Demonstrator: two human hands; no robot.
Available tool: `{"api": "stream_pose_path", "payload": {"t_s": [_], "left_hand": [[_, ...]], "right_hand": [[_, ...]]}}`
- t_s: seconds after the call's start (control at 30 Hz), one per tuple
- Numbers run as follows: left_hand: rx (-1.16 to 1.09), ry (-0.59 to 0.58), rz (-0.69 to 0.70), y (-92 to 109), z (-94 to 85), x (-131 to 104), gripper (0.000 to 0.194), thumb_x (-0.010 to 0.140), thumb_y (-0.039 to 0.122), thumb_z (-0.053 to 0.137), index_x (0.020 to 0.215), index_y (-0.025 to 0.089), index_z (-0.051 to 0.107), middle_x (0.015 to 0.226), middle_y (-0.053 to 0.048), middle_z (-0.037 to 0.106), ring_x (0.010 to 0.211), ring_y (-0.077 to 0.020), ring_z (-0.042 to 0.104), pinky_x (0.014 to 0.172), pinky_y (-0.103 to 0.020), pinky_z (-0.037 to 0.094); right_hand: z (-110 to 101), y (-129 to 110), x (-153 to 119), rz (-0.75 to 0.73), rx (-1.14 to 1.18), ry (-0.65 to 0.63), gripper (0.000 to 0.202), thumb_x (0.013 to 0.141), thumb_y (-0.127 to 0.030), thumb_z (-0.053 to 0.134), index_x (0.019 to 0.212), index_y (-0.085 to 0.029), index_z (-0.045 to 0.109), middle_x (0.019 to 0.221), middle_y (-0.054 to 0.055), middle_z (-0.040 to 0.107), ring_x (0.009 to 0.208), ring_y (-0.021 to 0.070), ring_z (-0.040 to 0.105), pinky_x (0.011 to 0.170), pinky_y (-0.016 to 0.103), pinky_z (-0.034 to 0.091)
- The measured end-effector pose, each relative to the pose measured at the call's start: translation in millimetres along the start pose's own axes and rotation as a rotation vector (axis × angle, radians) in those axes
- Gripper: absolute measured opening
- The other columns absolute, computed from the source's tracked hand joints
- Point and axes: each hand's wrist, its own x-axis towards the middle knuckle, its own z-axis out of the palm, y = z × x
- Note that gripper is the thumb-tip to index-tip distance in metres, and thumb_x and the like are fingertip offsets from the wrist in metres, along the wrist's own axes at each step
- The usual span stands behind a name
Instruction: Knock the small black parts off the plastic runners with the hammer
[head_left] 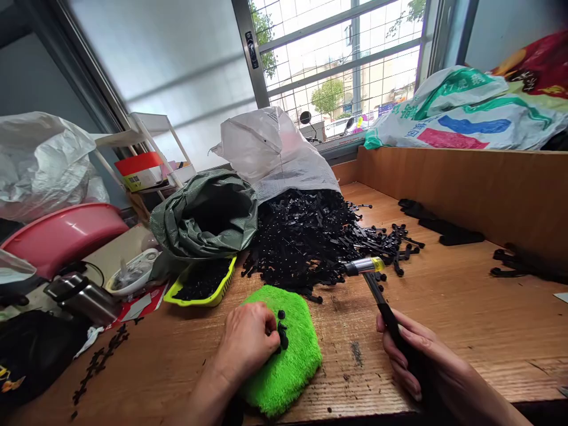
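Table (448,302) of brown wood fills the bottom. At the top middle, a white bag (293,157) opens onto a big black pile (302,236). A dark green sack (204,216) and yellow tray (220,291) sit left of it. Right hand (415,346) grips a hammer (385,305) with a shiny, yellow-tipped head by the pile. On a fuzzy green pad (299,361), bottom middle, left hand (251,334) pinches little black bits (283,334). Wood shows between pad and right hand.

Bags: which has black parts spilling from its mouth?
The middle white bag below the window, the black pile at its mouth; the green bag shows none spilling.
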Motion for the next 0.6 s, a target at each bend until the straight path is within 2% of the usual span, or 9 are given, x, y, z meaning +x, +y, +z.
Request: {"api": "stream_pose_path", "payload": {"t_s": [0.13, 0.23, 0.3, 0.43, 0.6], "left_hand": [[-0.093, 0.061, -0.002, -9.2, -1.2, 0.1, 0.015, 0.067, 0.016, 0.053, 0.062, 0.02, 0.066, 0.068, -0.001, 0.063, 0.063, -0.0147, 0.055, 0.056, -0.023, 0.03], [-0.165, 0.185, -0.025, -27.8, -4.0, -0.5, 0.015, 0.072, 0.02, 0.054, 0.064, 0.02, 0.067, 0.069, 0.0, 0.062, 0.063, -0.0134, 0.056, 0.058, -0.022, 0.035], [-0.135, 0.245, -0.013, -42.6, -2.3, -2.3, 0.017, 0.074, 0.022, 0.053, 0.065, 0.02, 0.067, 0.07, -0.001, 0.063, 0.062, -0.0134, 0.057, 0.058, -0.023, 0.036], [-0.093, 0.231, 0.125, -66.0, 12.7, -10.5, 0.019, 0.079, 0.022, 0.051, 0.073, 0.02, 0.069, 0.073, -0.002, 0.065, 0.066, -0.0144, 0.06, 0.061, -0.023, 0.041], [-0.179, 0.275, 0.308, -77.7, 24.1, -22.4, 0.024, 0.085, 0.027, 0.047, 0.083, 0.021, 0.07, 0.079, -0.004, 0.067, 0.069, -0.0134, 0.063, 0.063, -0.019, 0.048]], "right_hand": [[-1.3, 0.6, -0.4, 0.001, 0.002, -0.005, 0.032, 0.079, -0.051, 0.056, 0.088, -0.02, 0.053, 0.057, -0.003, 0.046, 0.039, 0.0077, 0.039, 0.036, 0.02, 0.031], [-0.8, -0.1, -1.1, 0.002, 0.007, 0.0, 0.03, 0.081, -0.049, 0.055, 0.088, -0.021, 0.053, 0.059, -0.003, 0.047, 0.039, 0.0074, 0.04, 0.037, 0.02, 0.033], [-0.1, -0.4, -0.9, 0.002, 0.013, 0.002, 0.028, 0.082, -0.048, 0.054, 0.089, -0.021, 0.053, 0.059, -0.003, 0.047, 0.04, 0.0073, 0.039, 0.038, 0.02, 0.033], [0.8, 0.8, -0.6, -0.017, 0.025, 0.008, 0.03, 0.08, -0.049, 0.056, 0.087, -0.02, 0.053, 0.057, -0.003, 0.046, 0.038, 0.0077, 0.039, 0.036, 0.02, 0.031], [3.2, 3.1, -5.5, -0.101, 0.047, 0.053, 0.028, 0.082, -0.047, 0.054, 0.089, -0.02, 0.052, 0.056, -0.004, 0.046, 0.037, 0.007, 0.038, 0.037, 0.02, 0.031]]}}
